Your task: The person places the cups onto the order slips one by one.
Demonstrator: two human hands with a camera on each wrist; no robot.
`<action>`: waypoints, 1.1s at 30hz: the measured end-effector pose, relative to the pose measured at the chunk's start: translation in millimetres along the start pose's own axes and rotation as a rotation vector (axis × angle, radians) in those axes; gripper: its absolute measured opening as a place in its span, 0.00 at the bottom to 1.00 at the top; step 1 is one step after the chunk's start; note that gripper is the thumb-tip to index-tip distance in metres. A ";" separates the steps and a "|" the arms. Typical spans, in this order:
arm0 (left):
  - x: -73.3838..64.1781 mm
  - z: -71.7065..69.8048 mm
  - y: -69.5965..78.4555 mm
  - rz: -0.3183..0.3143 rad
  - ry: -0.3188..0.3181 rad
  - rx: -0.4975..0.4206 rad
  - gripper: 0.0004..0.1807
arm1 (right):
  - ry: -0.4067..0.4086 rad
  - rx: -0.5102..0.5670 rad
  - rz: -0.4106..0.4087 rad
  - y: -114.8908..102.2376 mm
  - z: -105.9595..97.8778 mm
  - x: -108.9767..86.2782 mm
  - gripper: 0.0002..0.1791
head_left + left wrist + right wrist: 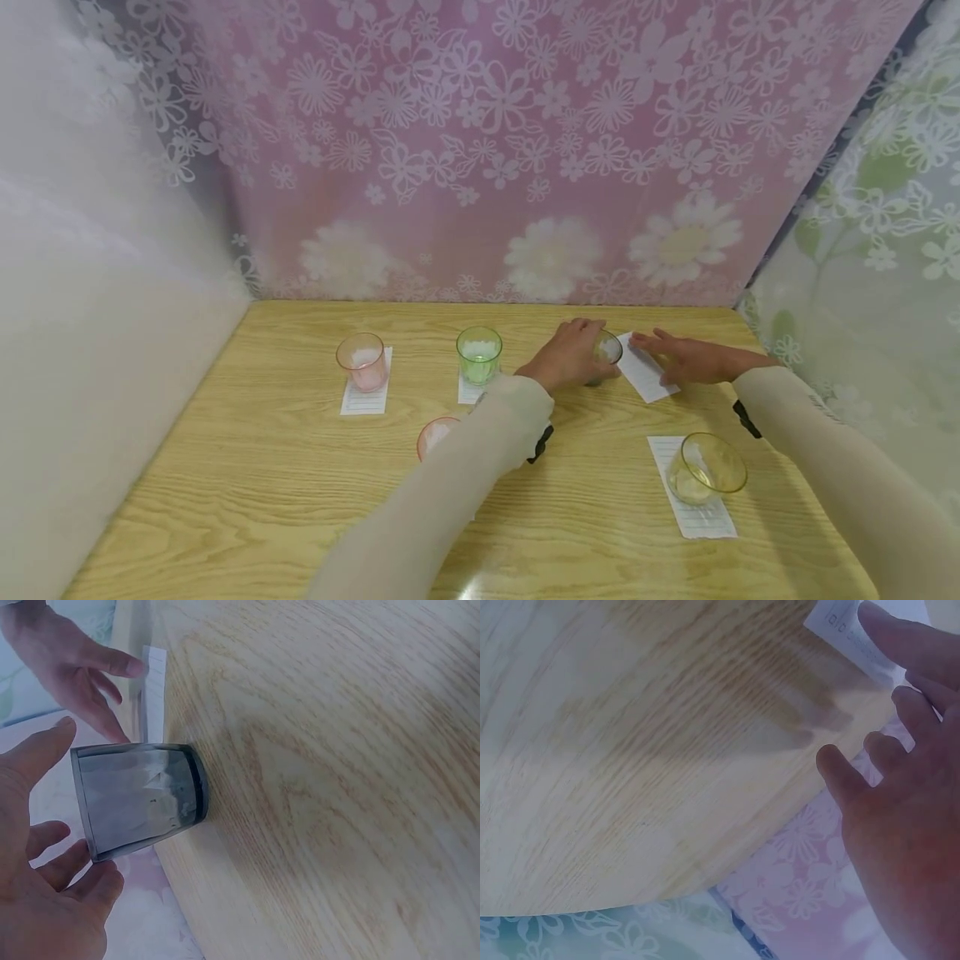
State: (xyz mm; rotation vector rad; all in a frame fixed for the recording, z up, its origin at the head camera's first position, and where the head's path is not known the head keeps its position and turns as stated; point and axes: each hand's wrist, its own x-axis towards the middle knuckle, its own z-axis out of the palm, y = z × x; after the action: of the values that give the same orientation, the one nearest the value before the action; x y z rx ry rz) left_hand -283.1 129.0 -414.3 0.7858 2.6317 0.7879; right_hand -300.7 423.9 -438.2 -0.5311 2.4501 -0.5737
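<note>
My left hand (568, 357) is spread around the rim of a smoky grey glass cup (142, 799). In the left wrist view its thumb is just off one side of the rim, with fingertips right at the other. White material shows through the cup's wall. To the right of the cup lies a lined white paper slip (643, 371). Over the slip my right hand (686, 358) reaches in from the right with fingers extended. Its thumb overlaps the printed slip (847, 634) in the right wrist view.
A pink cup (366, 377) and a green cup (478, 367) stand on slips at the left and middle. A yellow cup (693, 483) stands on a slip at front right. My left sleeve partly covers another pinkish cup (433, 435). Floral curtain (480, 167) closes the back.
</note>
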 end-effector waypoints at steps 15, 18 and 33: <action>4.8 9.1 -3.1 -0.055 0.063 0.083 0.46 | -0.051 -0.144 0.028 -0.5 -0.1 6.8 0.50; 6.0 9.8 -3.5 -0.063 0.068 0.094 0.46 | -0.056 -0.151 0.017 -2.2 -0.6 7.2 0.49; 12.5 10.4 -2.1 -0.044 0.066 0.081 0.45 | -0.037 -0.192 0.013 -12.1 -0.1 4.6 0.50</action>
State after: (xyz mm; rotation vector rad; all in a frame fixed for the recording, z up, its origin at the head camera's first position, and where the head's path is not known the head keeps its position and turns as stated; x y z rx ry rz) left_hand -290.0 139.1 -425.3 0.7323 2.7453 0.7115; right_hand -301.4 411.7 -434.0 -0.5958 2.4860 -0.3214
